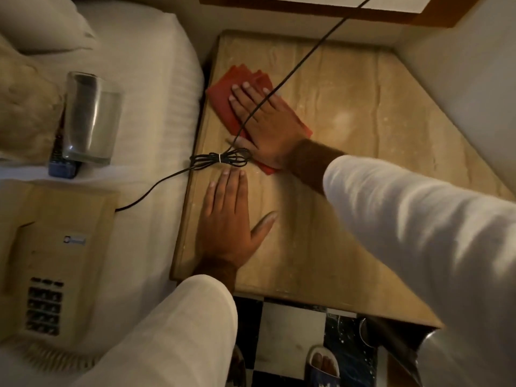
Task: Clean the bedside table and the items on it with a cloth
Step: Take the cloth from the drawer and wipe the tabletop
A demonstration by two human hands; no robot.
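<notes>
Bed (145,88), white sheeted, lies to the left of both hands and runs alongside the table edge. Bedside table (349,191), pale stone-patterned top, carries both hands; its surface shows faint dusty marks to the right of the right hand.

Telephone (55,261), beige with a dark keypad, sits on the bed well left of the left hand. Its black cord (173,174) runs from the phone across the bed edge to a tied bundle just beyond the left fingertips, then passes over the right hand and away toward the wall.

Glass (90,118), clear and empty, stands on the bed well left of the right hand. A blue remote (62,163) lies partly under or behind it; whether they touch cannot be told.

Red cloth (240,88), folded, lies flat on the far-left part of the table top. Right hand (265,118) is pressed palm-down on it, fingers extended and flat, not curled around anything; cloth edges show beyond the fingertips and beside the wrist.

Left hand (226,219) rests flat on the bare table nearer the person, fingers together, thumb spread, holding nothing, just short of the cord bundle.
</notes>
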